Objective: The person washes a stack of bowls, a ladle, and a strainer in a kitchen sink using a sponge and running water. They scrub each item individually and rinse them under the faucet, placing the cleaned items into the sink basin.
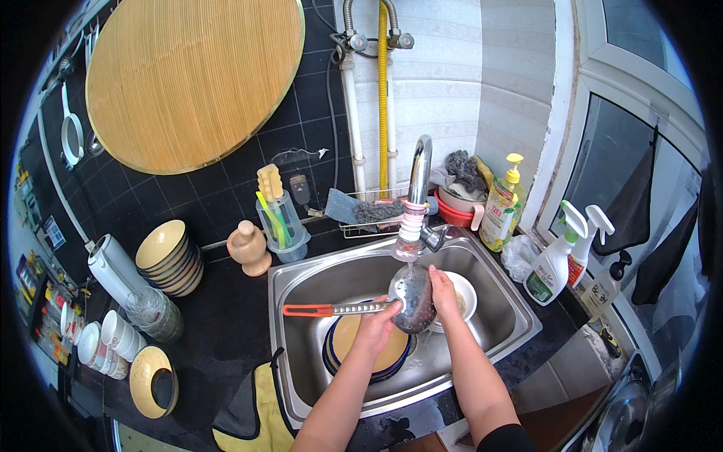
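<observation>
Over the sink (527, 325), a metal ladle (412, 297) with a long orange-red handle lies tilted under the faucet (419, 177). Water runs from the spout onto its round, speckled head; whether the specks are drops or holes I cannot tell. My left hand (374, 329) is closed around the neck of the ladle, and the handle sticks out to the left. At the head's right edge my right hand (446, 295) grips the rim, some fingers hidden. Below the hands stand blue-rimmed bowls (343, 343), and a white bowl (467, 292) sits behind my right hand.
Left on the counter are stacked bowls (162, 245), a wooden jar (248, 250), a utensil holder (282, 226), white cups (120, 335) and a yellow-grey cloth (263, 418). A soap pump bottle (503, 207) and spray bottles (551, 267) line the right side. A rack (369, 226) stands behind the sink.
</observation>
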Motion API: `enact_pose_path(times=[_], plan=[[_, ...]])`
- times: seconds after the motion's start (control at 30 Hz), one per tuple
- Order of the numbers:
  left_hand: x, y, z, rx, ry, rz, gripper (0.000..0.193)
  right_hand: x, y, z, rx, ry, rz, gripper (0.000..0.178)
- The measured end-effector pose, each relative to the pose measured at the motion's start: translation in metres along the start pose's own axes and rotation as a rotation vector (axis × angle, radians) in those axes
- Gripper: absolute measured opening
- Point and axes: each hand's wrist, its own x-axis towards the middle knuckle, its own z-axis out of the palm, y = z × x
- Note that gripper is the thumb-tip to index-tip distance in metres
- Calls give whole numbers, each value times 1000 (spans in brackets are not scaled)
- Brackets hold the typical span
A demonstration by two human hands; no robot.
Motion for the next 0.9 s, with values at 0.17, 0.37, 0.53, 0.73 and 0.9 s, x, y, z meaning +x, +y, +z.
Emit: enact_pose_path(times=[0.17, 0.37, 0.53, 0.73, 0.9], plan=[[5, 2, -3, -174, 40, 48, 29, -3, 0, 5, 15, -102, 12, 48], [2, 17, 0, -206, 10, 115, 27, -24, -2, 16, -111, -273, -35, 79], [10, 11, -13, -300, 26, 51, 20, -12, 6, 7, 155, -161, 187, 52], [12, 9, -18, -374, 11, 52, 21, -3, 17, -2, 386, -94, 377, 26], [5, 17, -5, -372, -51, 44, 28, 3, 29, -2, 476, -71, 426, 26]])
